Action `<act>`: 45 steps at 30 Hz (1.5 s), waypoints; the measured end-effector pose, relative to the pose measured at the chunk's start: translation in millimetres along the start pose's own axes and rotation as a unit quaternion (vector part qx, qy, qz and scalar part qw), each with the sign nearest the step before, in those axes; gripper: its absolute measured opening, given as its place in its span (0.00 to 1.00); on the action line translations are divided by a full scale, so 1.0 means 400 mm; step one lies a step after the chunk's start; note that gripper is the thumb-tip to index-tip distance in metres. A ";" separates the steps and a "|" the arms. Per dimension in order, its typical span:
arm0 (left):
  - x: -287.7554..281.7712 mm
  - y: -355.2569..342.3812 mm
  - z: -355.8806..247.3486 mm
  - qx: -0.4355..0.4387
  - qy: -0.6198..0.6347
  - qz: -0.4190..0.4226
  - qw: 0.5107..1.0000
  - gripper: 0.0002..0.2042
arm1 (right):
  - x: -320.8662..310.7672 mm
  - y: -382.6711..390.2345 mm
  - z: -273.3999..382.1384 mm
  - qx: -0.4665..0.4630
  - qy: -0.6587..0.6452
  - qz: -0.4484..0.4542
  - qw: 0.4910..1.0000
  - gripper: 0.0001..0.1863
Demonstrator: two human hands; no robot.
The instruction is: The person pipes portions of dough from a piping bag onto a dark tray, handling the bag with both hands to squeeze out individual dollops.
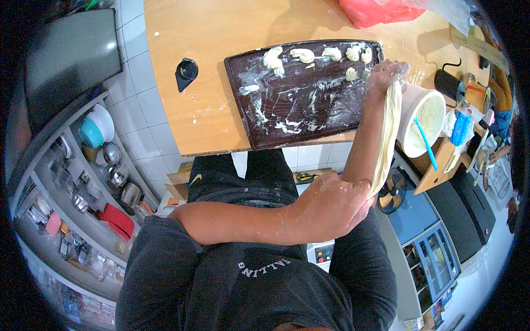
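Observation:
A long, pale, cream-filled piping bag [388, 129] slants between my two hands. Its front part is held in my closed right hand [383, 78] above the right end of a dark brown board [345, 113]. A small metal nozzle [362, 74] appears to poke out left of that hand, beside a piped cream swirl [351, 74]. My left hand [339, 204] reaches across my body, its fingers wrapped round the bag's rear end. Several cream dollops [302, 55] line the board's far side, and white smears cover much of its surface.
Right of the board, a white tub [407, 126] of cream holds a blue-handled tool [425, 144]. A black cone-shaped piece [186, 73] lies on the wooden table [207, 118]. The red plastic bag [381, 12] is at the back. Shelves [83, 165] of utensils stand left; a fan [391, 192] is right.

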State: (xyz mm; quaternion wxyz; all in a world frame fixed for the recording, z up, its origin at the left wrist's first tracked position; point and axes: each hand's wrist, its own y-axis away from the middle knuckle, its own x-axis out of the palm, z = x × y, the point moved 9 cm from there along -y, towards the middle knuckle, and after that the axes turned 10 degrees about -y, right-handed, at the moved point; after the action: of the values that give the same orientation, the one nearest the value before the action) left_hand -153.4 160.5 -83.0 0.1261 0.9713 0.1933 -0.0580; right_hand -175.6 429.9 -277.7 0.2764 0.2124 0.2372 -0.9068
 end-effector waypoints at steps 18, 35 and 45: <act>-0.008 0.026 -0.029 0.029 -0.001 -0.011 1.000 0.12 | 0.079 0.027 0.116 0.255 -0.474 -0.027 0.842 0.17; 0.015 0.037 -0.071 0.065 0.010 0.007 0.998 0.11 | -0.023 -0.019 0.304 0.114 -0.191 -0.033 0.974 0.21; -0.017 0.046 -0.115 0.108 0.045 -0.001 0.993 0.11 | -0.048 -0.044 0.363 0.157 -0.303 -0.072 0.937 0.30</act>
State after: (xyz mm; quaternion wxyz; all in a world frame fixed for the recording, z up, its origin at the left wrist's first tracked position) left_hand -149.6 154.0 -33.7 0.0114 0.9807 0.1919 -0.0344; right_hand -208.4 371.0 -146.4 0.2323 -0.0495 0.0116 -0.9713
